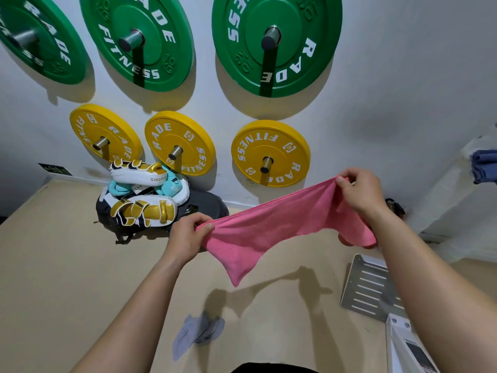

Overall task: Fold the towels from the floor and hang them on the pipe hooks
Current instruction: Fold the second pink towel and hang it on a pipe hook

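Observation:
A pink towel (pixel 271 230) hangs stretched in the air between my two hands, its top edge taut and a loose corner drooping toward the floor. My left hand (pixel 188 235) pinches its lower left end. My right hand (pixel 360 192) grips the upper right end, held higher. On the beige floor below lies a crumpled pale blue-grey towel (pixel 197 332). A folded dark blue towel (pixel 484 165) hangs at the far right edge on a white pipe (pixel 443 200).
Green weight plates (pixel 277 44) and yellow weight plates (pixel 270 153) hang on wall pegs ahead. Gold-and-white boxing pads (pixel 142 195) sit piled on a dark bag by the wall. A slotted metal plate (pixel 368 286) and white machine base (pixel 408 345) stand at lower right.

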Demonstrator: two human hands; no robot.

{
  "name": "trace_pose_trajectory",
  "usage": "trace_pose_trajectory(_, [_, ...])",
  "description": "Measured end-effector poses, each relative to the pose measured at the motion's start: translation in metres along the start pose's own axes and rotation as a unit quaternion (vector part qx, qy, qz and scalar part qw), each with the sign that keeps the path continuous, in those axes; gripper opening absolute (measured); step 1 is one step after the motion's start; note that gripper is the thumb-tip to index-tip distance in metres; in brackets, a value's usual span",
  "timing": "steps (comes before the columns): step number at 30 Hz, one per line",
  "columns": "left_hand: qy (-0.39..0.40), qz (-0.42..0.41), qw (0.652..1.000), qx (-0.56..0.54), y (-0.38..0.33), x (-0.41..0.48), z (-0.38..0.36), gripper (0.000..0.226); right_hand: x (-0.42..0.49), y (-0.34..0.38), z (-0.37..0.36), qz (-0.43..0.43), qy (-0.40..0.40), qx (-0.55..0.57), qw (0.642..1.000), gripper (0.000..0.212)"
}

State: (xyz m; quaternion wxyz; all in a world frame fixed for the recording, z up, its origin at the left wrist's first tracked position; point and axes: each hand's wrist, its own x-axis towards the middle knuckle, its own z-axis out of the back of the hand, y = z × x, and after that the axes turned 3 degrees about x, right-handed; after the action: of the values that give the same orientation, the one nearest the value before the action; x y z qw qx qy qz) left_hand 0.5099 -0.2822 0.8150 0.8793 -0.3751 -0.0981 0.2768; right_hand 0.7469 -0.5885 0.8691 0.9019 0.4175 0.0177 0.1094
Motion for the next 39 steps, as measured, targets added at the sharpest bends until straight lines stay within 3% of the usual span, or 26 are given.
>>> trace_pose_trajectory(4, [-0.019, -0.019, 1.0, -0.014, -0.014, -0.001, -0.014, 0.003, -0.016, -0.005, -0.016, 0.002, 0.047, 0.025, 0.999, 0.011])
trace_pose_trajectory(9, [0.008, -0.038, 0.997, -0.065, -0.063, -0.012, -0.054, 0.003, -0.055, 0.008, -0.054, -0.033, 0.132, 0.203, 0.97, 0.028])
trace_pose_trajectory(16, [0.056, -0.022, 0.995, -0.085, -0.087, -0.024, -0.086, 0.015, -0.108, 0.011, -0.086, -0.079, 0.139, 0.347, 0.924, 0.03])
trace_pose_trajectory(20, [0.107, 0.001, 0.989, -0.103, -0.082, -0.032, -0.093, 0.027, -0.119, 0.001, -0.085, -0.094, 0.131, 0.347, 0.924, 0.033])
trace_pose_trajectory(27, [0.096, 0.063, 0.976, -0.184, -0.084, -0.054, -0.104, 0.009, -0.141, -0.011, -0.09, -0.105, 0.154, 0.353, 0.917, 0.021])
trace_pose_trajectory(31, [0.143, 0.097, 0.96, -0.222, -0.084, -0.06, -0.106, 0.026, -0.147, -0.02, -0.086, -0.099, 0.156, 0.351, 0.918, 0.025])
trace_pose_trajectory(39, [0.127, 0.057, 0.976, -0.17, -0.08, -0.061, -0.112, 0.011, -0.139, -0.033, -0.076, -0.054, 0.203, 0.336, 0.918, 0.028])
